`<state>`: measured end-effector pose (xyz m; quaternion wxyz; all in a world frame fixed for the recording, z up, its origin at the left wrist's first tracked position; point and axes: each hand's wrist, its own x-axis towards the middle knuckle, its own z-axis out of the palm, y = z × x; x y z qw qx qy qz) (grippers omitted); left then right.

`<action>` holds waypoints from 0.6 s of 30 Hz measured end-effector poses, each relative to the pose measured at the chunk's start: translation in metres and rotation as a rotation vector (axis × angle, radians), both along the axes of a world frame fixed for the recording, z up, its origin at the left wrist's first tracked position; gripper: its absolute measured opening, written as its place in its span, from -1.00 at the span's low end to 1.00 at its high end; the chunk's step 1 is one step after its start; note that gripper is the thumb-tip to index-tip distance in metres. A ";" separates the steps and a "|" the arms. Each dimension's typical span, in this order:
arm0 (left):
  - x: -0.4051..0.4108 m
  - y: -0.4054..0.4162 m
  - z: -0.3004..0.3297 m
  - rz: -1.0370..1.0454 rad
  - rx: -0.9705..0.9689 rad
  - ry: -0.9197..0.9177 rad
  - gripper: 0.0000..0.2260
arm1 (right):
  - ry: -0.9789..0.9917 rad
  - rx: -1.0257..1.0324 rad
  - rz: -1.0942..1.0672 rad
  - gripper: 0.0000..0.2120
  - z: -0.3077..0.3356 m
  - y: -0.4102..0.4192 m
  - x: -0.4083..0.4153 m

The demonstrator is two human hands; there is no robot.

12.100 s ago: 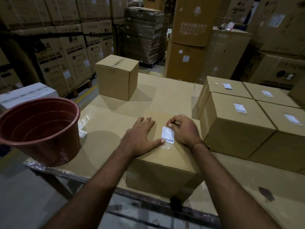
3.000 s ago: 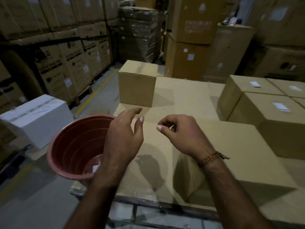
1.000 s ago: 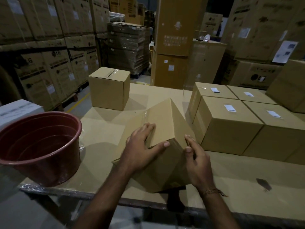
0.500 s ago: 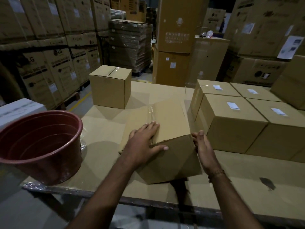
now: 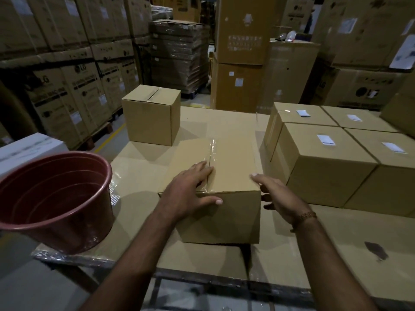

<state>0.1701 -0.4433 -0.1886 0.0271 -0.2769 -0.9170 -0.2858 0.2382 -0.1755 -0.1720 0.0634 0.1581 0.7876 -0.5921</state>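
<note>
Head camera: A brown box (image 5: pixel 233 167) sits flat on the table (image 5: pixel 139 176), right between the two hands. A strip of shiny tape (image 5: pixel 212 153) runs down the middle of its top.

The left hand (image 5: pixel 190 191) lies on the near left part of the box top. Its fingers are straight and reach to the tape, and its thumb rests at the top of the front side. It is pressing, not gripping.

The right hand (image 5: pixel 278 196) is at the right side of the box. Its fingers are loose and mostly straight, and one fingertip touches the top right edge. It is not curled round the box. A bracelet (image 5: pixel 305 216) is on that wrist.

To the left of the left hand stands a big red bucket (image 5: pixel 54 198) at the table's edge. Past the bucket is a white box (image 5: pixel 29 149).

Beyond the left hand's fingertips, farther back on the table, stands a small shut box (image 5: pixel 152 117).

Just right of the right hand is a group of boxes (image 5: pixel 325 176) packed close together. Each has a small white label (image 5: pixel 325 139) on top.
</note>
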 end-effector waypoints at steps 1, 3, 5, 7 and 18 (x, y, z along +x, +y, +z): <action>-0.003 -0.004 -0.001 0.017 -0.006 -0.009 0.11 | 0.000 0.005 -0.017 -0.72 -0.002 0.001 -0.004; -0.009 -0.013 -0.001 0.074 -0.047 -0.006 0.12 | 0.062 0.021 -0.057 -0.87 -0.011 0.002 -0.014; -0.017 -0.023 0.000 0.120 -0.092 -0.024 0.12 | 0.161 0.028 -0.075 -0.75 -0.019 -0.003 -0.020; -0.023 -0.029 0.002 0.134 -0.112 -0.050 0.04 | 0.227 0.093 -0.088 -0.53 -0.022 -0.012 -0.022; -0.070 -0.066 0.033 0.220 -0.336 -0.079 -0.23 | 0.294 0.428 0.060 -0.54 -0.040 -0.065 -0.093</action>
